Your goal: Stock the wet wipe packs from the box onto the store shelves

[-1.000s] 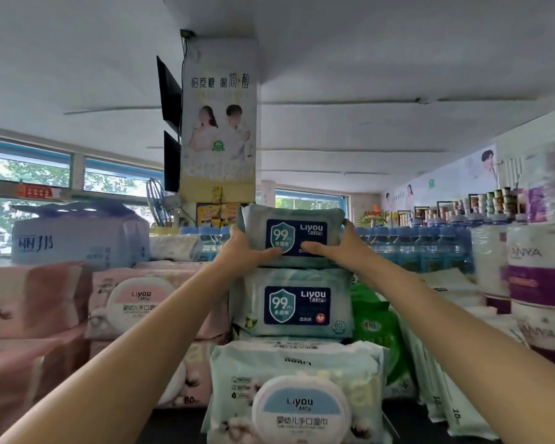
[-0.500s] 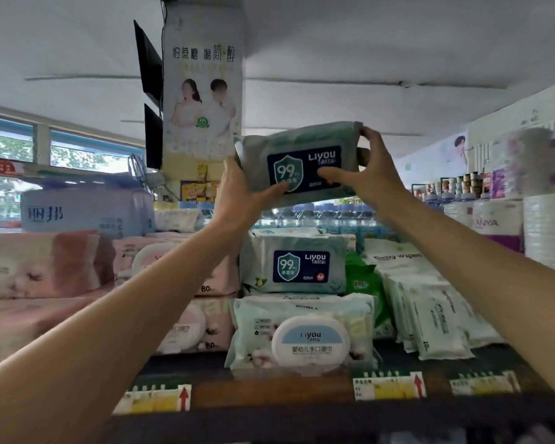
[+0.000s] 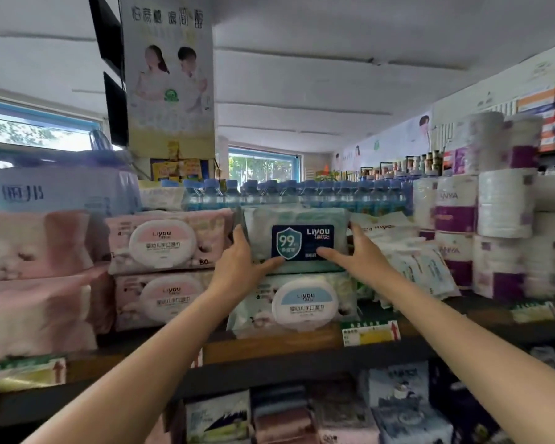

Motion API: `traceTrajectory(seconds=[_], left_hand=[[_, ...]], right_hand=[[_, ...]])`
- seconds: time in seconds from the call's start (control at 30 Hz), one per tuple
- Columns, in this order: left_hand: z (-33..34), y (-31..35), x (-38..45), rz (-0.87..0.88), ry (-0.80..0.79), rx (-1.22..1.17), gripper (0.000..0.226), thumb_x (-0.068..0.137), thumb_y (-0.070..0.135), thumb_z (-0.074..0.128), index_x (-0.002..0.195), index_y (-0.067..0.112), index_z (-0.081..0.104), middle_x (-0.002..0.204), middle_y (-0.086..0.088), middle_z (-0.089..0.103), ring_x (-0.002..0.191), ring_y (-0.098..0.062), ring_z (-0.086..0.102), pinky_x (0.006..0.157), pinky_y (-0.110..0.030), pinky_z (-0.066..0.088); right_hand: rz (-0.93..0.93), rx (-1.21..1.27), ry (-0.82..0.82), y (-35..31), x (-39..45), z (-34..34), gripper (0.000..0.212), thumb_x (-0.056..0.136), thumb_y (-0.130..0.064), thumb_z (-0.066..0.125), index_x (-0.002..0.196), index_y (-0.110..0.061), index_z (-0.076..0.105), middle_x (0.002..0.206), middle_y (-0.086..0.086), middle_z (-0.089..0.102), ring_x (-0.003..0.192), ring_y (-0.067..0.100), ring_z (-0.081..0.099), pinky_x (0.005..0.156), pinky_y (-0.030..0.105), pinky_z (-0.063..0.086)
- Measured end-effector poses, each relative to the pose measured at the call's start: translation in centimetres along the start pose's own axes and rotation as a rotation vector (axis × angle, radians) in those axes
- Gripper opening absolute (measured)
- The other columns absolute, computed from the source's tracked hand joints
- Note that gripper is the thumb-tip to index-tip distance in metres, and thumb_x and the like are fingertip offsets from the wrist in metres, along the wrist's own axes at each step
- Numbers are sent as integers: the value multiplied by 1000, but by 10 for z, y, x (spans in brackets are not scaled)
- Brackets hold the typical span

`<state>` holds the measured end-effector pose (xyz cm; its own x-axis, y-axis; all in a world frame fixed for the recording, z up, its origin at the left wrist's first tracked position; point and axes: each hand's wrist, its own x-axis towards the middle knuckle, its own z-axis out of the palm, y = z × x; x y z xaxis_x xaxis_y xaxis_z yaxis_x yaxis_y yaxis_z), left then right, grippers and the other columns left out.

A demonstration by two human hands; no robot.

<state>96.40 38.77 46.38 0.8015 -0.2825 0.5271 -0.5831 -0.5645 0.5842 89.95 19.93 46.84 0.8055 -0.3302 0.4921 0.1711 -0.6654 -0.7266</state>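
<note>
Left hand (image 3: 237, 267): grips the left end of the wet wipe pack (image 3: 297, 240), thumb laid across the front lower edge, fingers curled behind the end. Right hand (image 3: 356, 256): grips the right end of the same pack, thumb on the front beneath the dark label, fingers round the end. Both arms reach forward and up to the shelf (image 3: 269, 346).

Wet wipe pack: pale green, dark blue label with shield and "99", held level between the two hands, front face toward the camera, directly over the blue-lidded pack (image 3: 305, 304). Whether its underside touches that pack cannot be told.

Blue-lidded pack: white with round lid, standing on the shelf at the front edge, beside a yellow price tag (image 3: 370, 333).

Left of it: two pink-lidded packs (image 3: 164, 243), one stacked on the other; further left, large pink wrapped bundles (image 3: 36, 245) with a pale blue bundle (image 3: 64, 190) on top.

Right of it: leaning white sachets (image 3: 420, 264), then stacked toilet rolls (image 3: 503, 203) in white and purple wrap.

Behind: a row of blue-capped water bottles (image 3: 302, 190).

Overhead: a pillar poster (image 3: 169, 75).

Lower tier: assorted packets (image 3: 398, 408), blurred.
</note>
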Motion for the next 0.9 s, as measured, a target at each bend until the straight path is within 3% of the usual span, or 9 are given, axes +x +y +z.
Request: traceTrajectory(seconds=[0.17,0.3,0.4,0.5,0.63,0.8,0.9], left_hand=[[8,-3,-6,-14,98,11,98,78,44,68,145,4,10,146,-18,27,134,-34,30,111,-46,30],[8,9,-30,206,364,176,70,82,28,63,138,8,28,139,-16,30,129,-33,29,106,-45,27],[16,21,-45,378,371,231,57,79,18,60,131,7,39,133,-15,38,122,-33,36,100,-45,33],[34,43,-63,430,280,155,51,79,14,56,128,7,43,131,-14,40,119,-33,38,97,-43,33],[84,77,-108,526,94,60,49,82,15,51,129,7,41,132,-15,41,122,-34,38,99,-43,32],[173,145,-223,705,-360,10,52,89,27,50,136,11,32,136,-10,36,125,-31,35,102,-41,28],[216,195,-318,874,-609,-39,54,90,26,50,137,11,29,136,-11,35,127,-31,35,104,-43,28]], right_hand=[[1,-4,7,7,1,0,90,78,-45,67,146,-18,15,146,6,39,130,25,42,105,41,38],[6,-50,6,0,-6,-2,89,79,-42,68,147,-14,18,148,7,35,133,25,38,106,39,35],[-32,-116,99,-10,-20,-9,88,80,-39,68,145,-13,16,149,10,29,134,25,33,107,38,32],[-26,-162,190,-16,-48,-29,80,83,-36,66,144,-14,19,140,11,34,124,24,41,98,32,36],[125,-322,113,8,-120,-69,80,82,-23,70,144,-17,20,132,8,39,115,23,49,85,26,40],[575,-505,17,55,-284,-149,83,82,-23,70,145,-20,16,128,3,43,100,14,49,79,26,41],[885,-551,63,76,-412,-205,75,84,-24,67,143,-16,22,130,9,49,99,15,50,80,25,40]])
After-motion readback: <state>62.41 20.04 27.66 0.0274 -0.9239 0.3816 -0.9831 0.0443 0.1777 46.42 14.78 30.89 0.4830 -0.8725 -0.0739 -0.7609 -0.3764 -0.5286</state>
